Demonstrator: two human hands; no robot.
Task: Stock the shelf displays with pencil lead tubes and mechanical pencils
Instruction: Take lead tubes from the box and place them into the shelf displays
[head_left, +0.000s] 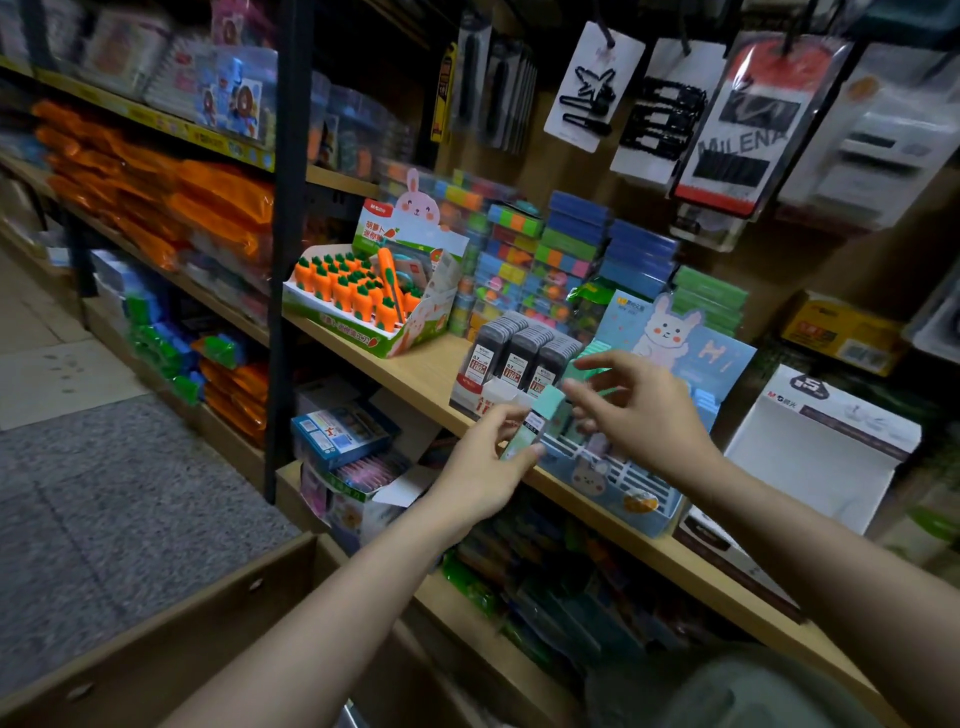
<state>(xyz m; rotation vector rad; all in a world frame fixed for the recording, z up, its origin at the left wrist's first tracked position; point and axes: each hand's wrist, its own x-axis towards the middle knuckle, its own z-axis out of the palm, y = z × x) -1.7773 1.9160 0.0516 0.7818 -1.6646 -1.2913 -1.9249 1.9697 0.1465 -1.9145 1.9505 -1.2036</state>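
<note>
My left hand (483, 462) pinches a mint-green pencil lead tube (535, 423) at the front of the wooden shelf (415, 369). My right hand (639, 410) hovers just right of the tube, its fingers spread and loosely bent, with the fingertips near the tube's cap. Behind the tube stands a display box of dark grey lead tubes (519, 358) in three rows. Under my right hand sits a light-blue bunny display box (618, 483) with white slots, and several mint tubes stand in its back rows.
A carrot-themed display box (363, 301) stands at the shelf's left. Stacks of colourful erasers (524, 260) fill the back. A white empty display box (821, 447) sits to the right. Hair-clip cards (660, 104) hang above. A cardboard carton edge (156, 639) lies below on the left.
</note>
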